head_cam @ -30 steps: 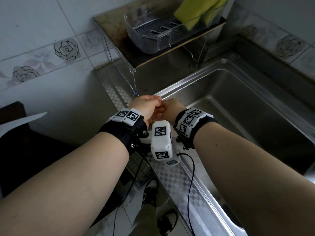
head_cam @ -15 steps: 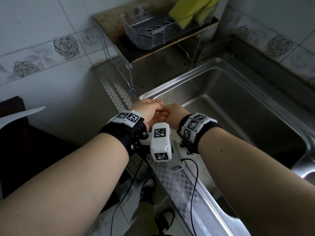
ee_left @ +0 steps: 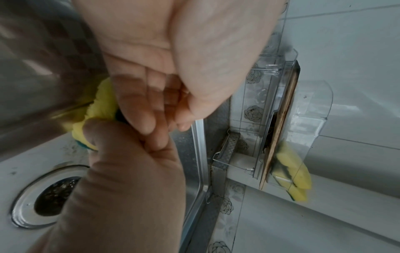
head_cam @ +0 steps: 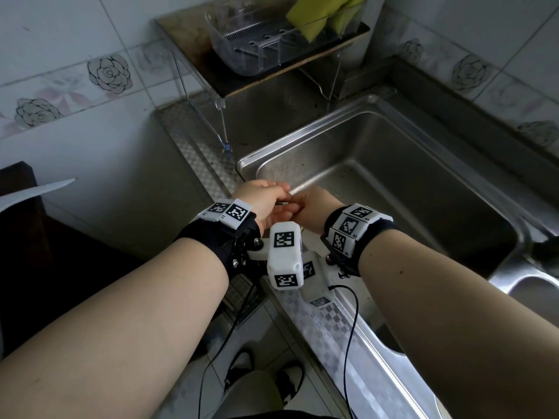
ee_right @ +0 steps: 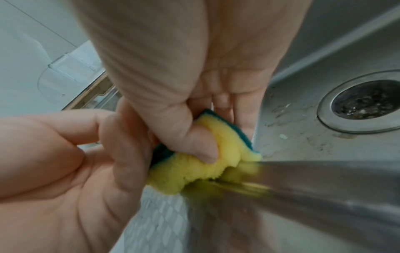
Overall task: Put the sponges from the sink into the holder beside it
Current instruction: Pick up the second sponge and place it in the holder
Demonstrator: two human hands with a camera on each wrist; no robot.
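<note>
Left hand (head_cam: 262,198): held over the near-left corner of the sink, knuckles up, touching the right hand; its fingers (ee_right: 127,137) curl round the left end of the yellow sponge.
Right hand (head_cam: 316,208): just right of the left one, over the sink's near rim; its thumb (ee_right: 190,137) presses into the yellow face and the fingers fold behind the green side, so it grips the sponge tightly.
Sponge in the hands (ee_right: 207,164): yellow foam with a dark green scouring layer, squashed and creased between both hands, close against the steel wall inside the sink; hidden from the head view by the hands.
Sink (head_cam: 402,189): stainless steel basin, its round drain (ee_left: 49,193) on the floor of the basin.
Holder (head_cam: 260,46): clear plastic tray on a small wire-legged shelf (head_cam: 193,34) at the far-left of the sink, well apart from the hands.
Sponges in the holder (head_cam: 326,16): yellow ones standing tilted at the holder's right end.
Wall (head_cam: 75,34): pale tiles with a band of rose patterns.
</note>
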